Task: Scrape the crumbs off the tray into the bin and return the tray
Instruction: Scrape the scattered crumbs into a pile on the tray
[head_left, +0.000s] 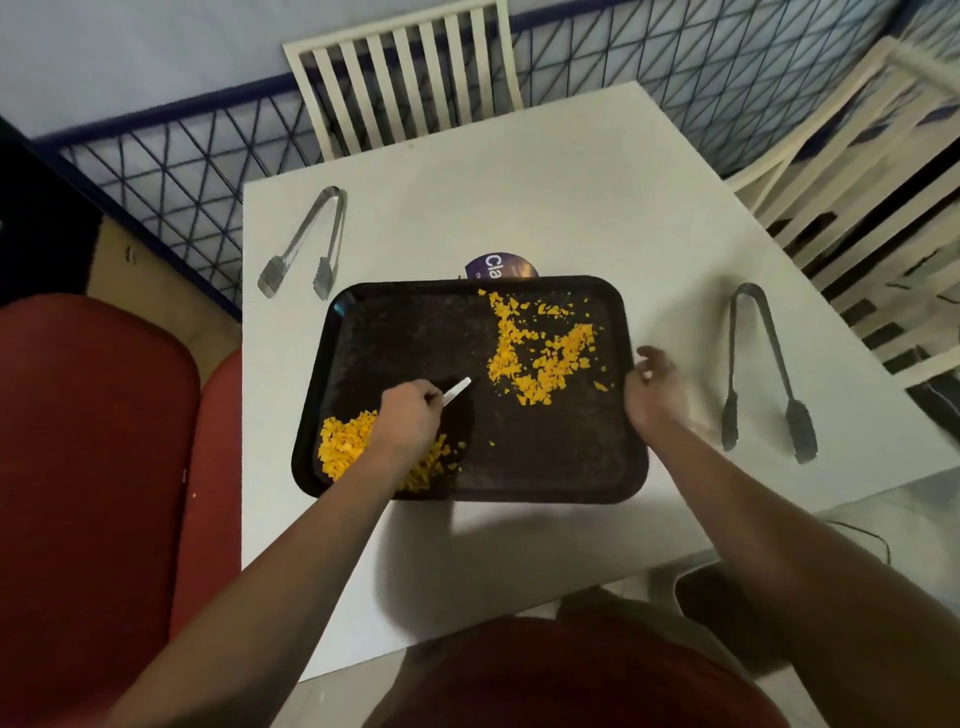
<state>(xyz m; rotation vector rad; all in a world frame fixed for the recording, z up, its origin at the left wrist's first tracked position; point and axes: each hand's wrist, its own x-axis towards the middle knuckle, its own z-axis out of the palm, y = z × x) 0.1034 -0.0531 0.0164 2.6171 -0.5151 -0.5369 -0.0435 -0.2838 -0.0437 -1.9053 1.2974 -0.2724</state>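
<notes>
Two pairs of grey metal tongs flank your work on the white square table (571, 197); one pair (306, 244) lies near the far left corner, the other pair (763, 374) lies to the right, just beside your right hand; neither touches the tray. One black rectangular plastic tray (545, 467) sits flat between them, its near edge well inside the table's edge. One purple round item with white lettering (501, 266) peeks out from behind the tray's far rim, mostly hidden. Two white slatted chairs stand around the table, one (405, 78) at the far side, one (857, 171) at the right; a red bin (93, 441) stands on the floor at your left, touching or almost touching the table's side; its contents cannot be seen.

Two patches of orange crumbs lie in the tray: one loose spread (540, 353) in the far right part, one heaped pile (353, 447) at the near left corner, partly covered by your wrist.

Your left hand (410, 415) grips a small white scraper (457, 389) with curled fingers, its tip pointing at the far spread; your right hand (654, 389) rests at the tray's right rim, fingers loosely curled, though whether they clasp the rim cannot be told.
</notes>
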